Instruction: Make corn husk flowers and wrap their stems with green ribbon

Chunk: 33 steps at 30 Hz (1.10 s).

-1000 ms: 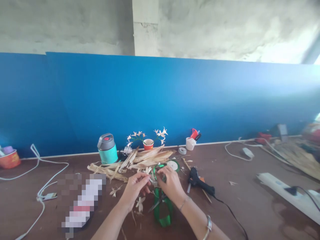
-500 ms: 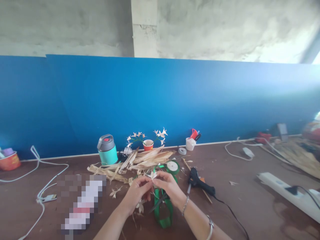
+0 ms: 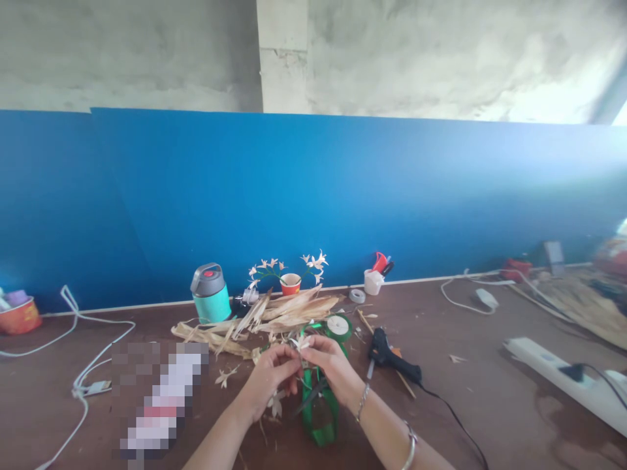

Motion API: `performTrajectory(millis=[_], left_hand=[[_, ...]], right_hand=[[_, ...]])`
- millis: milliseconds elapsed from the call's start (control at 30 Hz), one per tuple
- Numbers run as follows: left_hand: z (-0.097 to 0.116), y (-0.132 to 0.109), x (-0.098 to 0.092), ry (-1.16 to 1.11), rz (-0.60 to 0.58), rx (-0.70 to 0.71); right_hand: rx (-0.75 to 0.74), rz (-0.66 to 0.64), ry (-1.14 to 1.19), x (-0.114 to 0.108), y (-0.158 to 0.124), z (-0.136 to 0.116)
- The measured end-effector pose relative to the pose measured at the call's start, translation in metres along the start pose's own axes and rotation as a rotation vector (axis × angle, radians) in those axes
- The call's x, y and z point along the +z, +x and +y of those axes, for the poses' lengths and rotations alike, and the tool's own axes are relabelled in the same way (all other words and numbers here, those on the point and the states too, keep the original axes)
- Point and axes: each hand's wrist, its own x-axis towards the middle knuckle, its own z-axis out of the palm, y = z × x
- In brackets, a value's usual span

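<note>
A small pale husk flower is pinched between the fingertips of both hands, above the table. My left hand is closed at its base, fingers curled under. My right hand holds it from the other side with thumb and forefinger. Below and between the hands lies green ribbon, with dark scissors across it, partly hidden. Loose pale flowers lie left of my left hand. Dried corn husks are heaped just beyond the hands, beside a spool of green ribbon.
A black glue gun with its cord lies to the right, over a thin stick. Behind the husks stand a teal flask and a red cup of flower stems. A white power strip lies far right; white cables run at left.
The flower between my fingertips has turned and tilted slightly. Both hands stay nearly in the same place; the table things have not moved.
</note>
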Motion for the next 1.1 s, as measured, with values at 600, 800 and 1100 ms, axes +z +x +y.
performTrajectory(millis=[600, 800, 1100], left_hand=[[-0.0016, 0.0002, 0.001, 0.023, 0.025, 0.016], [-0.0013, -0.0007, 0.0039, 0.026, 0.074, 0.025], [-0.0012, -0.0005, 0.0045, 0.028, 0.091, 0.028]], right_hand=[[0.005, 0.023, -0.052, -0.0002, 0.0003, 0.0009], [-0.021, 0.049, -0.055, 0.0021, -0.0002, 0.0007], [-0.021, 0.051, -0.056, 0.0044, -0.0017, 0.0006]])
